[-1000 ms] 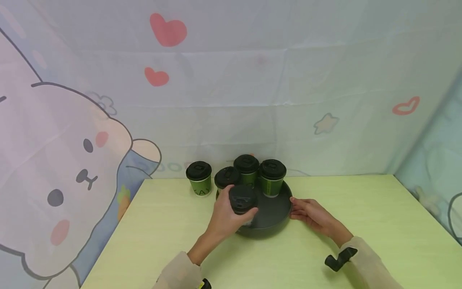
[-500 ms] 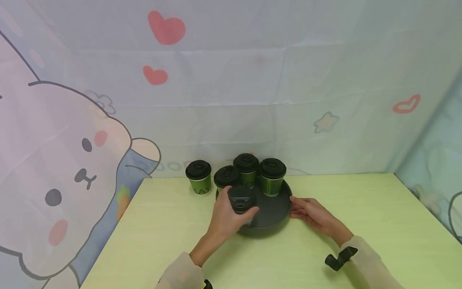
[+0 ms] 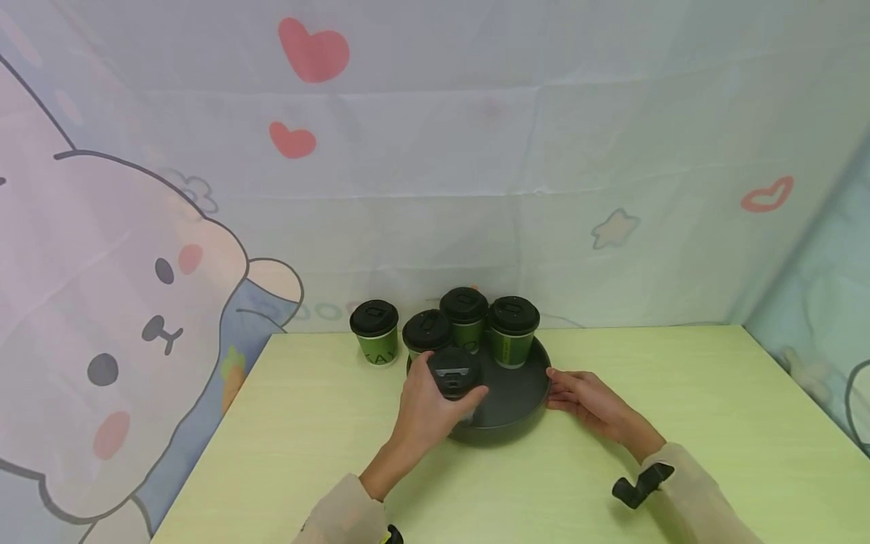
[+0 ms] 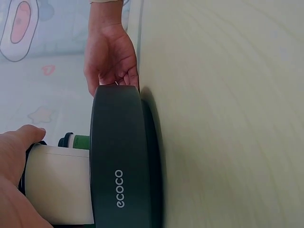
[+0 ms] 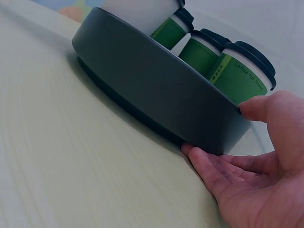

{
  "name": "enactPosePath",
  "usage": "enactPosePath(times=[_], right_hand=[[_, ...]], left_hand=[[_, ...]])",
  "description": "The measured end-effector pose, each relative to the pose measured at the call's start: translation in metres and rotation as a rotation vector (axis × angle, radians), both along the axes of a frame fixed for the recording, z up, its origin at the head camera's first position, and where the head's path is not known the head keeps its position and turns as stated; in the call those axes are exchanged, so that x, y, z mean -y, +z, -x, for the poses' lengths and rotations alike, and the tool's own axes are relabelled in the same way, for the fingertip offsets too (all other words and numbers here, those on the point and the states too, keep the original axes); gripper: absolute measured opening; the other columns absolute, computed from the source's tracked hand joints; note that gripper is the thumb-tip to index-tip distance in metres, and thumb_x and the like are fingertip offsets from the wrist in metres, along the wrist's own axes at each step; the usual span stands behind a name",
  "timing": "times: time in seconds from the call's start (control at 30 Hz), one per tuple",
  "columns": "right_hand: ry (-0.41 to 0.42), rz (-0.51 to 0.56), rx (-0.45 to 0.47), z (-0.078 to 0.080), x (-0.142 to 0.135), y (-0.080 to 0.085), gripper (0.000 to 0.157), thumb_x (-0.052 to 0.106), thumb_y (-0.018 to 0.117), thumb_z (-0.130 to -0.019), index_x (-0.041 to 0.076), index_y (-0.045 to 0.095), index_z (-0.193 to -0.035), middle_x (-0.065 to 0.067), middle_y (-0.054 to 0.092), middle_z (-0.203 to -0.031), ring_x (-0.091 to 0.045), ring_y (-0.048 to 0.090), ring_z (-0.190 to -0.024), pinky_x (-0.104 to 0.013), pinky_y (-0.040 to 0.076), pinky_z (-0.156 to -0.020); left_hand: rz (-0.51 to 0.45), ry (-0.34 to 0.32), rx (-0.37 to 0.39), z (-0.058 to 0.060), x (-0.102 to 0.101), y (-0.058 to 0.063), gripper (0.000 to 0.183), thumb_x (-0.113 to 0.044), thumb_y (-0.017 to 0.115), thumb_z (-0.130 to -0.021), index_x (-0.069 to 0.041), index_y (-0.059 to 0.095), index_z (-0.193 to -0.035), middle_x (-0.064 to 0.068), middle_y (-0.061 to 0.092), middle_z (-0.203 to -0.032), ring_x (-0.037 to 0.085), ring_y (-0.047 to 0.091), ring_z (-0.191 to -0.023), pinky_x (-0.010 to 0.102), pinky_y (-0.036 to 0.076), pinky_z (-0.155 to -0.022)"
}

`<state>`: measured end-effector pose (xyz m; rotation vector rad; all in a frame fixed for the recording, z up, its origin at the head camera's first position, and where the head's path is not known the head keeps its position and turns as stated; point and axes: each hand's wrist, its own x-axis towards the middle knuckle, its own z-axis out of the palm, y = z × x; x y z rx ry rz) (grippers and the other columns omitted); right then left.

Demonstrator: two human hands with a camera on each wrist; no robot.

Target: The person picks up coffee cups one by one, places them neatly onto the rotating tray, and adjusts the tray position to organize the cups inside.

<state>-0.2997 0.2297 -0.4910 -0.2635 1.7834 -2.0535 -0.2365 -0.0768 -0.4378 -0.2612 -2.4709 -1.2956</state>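
In the head view my left hand (image 3: 424,408) holds a paper coffee cup with a black lid (image 3: 454,369) at the front left of a dark round tray (image 3: 506,404). The left wrist view shows this cup's white side (image 4: 59,185) upright behind the tray's wall, my thumb near its lid. My right hand (image 3: 591,408) grips the tray's right edge; in the right wrist view its thumb (image 5: 256,108) is at the rim and its fingers (image 5: 204,166) are at the base. Green lidded cups (image 3: 513,336) stand on the tray; one is partly hidden behind my left hand.
Another green cup with a black lid (image 3: 376,332) stands on the table left of the tray. The pale yellow table (image 3: 299,423) ends at a printed cloth backdrop (image 3: 435,151) close behind the cups. A dark cable (image 3: 853,408) hangs at the far right.
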Motion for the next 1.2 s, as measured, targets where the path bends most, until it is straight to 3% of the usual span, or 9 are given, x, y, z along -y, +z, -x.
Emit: enactPosePath(times=[0.27,0.5,0.67,0.83,1.0,1.1,1.2], right_hand=[[-0.002,-0.007,-0.006,0.001,0.000,0.001,0.053,0.026,0.054,-0.111,-0.022,0.044,-0.131,-0.012,0.063,-0.106,-0.016,0.067,-0.095,-0.030,0.058,-0.094],[0.006,-0.014,-0.009,0.000,0.000,0.002,0.053,0.026,0.053,-0.111,-0.022,0.045,-0.131,-0.011,0.064,-0.107,-0.016,0.067,-0.097,-0.031,0.058,-0.095],[0.013,-0.011,0.000,0.001,0.000,0.001,0.052,0.027,0.054,-0.110,-0.020,0.046,-0.131,-0.011,0.064,-0.107,-0.017,0.068,-0.097,-0.031,0.058,-0.095],[0.028,-0.016,0.019,0.005,-0.003,0.002,0.053,0.029,0.053,-0.111,-0.019,0.048,-0.130,-0.014,0.066,-0.106,-0.021,0.070,-0.097,-0.035,0.059,-0.095],[0.027,-0.031,0.053,0.007,-0.004,0.003,0.059,0.033,0.053,-0.111,-0.020,0.044,-0.136,-0.018,0.066,-0.109,-0.023,0.073,-0.097,-0.041,0.059,-0.096],[0.008,-0.040,0.082,0.007,-0.004,0.004,0.063,0.035,0.053,-0.110,-0.020,0.041,-0.139,-0.019,0.063,-0.111,-0.023,0.073,-0.096,-0.041,0.059,-0.095],[0.001,-0.038,0.090,0.008,-0.002,0.005,0.064,0.033,0.053,-0.111,-0.020,0.037,-0.142,-0.019,0.059,-0.114,-0.022,0.072,-0.096,-0.041,0.059,-0.095]], left_hand=[[0.015,0.040,0.004,0.000,0.001,0.001,0.097,-0.055,0.088,-0.075,0.001,0.046,-0.141,0.012,0.057,-0.125,0.029,0.061,-0.110,0.047,0.056,-0.092],[0.000,0.077,0.074,-0.008,0.008,0.006,0.102,-0.066,0.085,-0.073,-0.002,0.047,-0.141,0.010,0.057,-0.124,0.027,0.060,-0.110,0.047,0.055,-0.091],[-0.055,0.090,0.081,-0.009,0.027,0.005,0.080,-0.060,0.067,-0.094,0.004,0.050,-0.138,0.016,0.055,-0.124,0.031,0.056,-0.112,0.047,0.050,-0.096],[-0.080,0.154,0.080,0.006,0.056,-0.002,0.054,-0.045,0.048,-0.109,0.005,0.060,-0.127,0.019,0.058,-0.120,0.035,0.057,-0.109,0.051,0.049,-0.097],[-0.123,0.159,0.234,0.026,0.082,-0.016,0.049,-0.041,0.048,-0.109,0.002,0.068,-0.122,0.018,0.068,-0.117,0.033,0.063,-0.107,0.048,0.053,-0.092],[-0.208,0.107,0.344,0.033,0.088,-0.027,0.053,-0.043,0.052,-0.108,0.005,0.067,-0.124,0.019,0.069,-0.114,0.032,0.067,-0.105,0.042,0.056,-0.090],[-0.342,0.025,0.403,0.038,0.089,-0.035,0.057,-0.041,0.056,-0.107,0.013,0.064,-0.125,0.022,0.071,-0.111,0.034,0.070,-0.103,0.040,0.060,-0.091]])
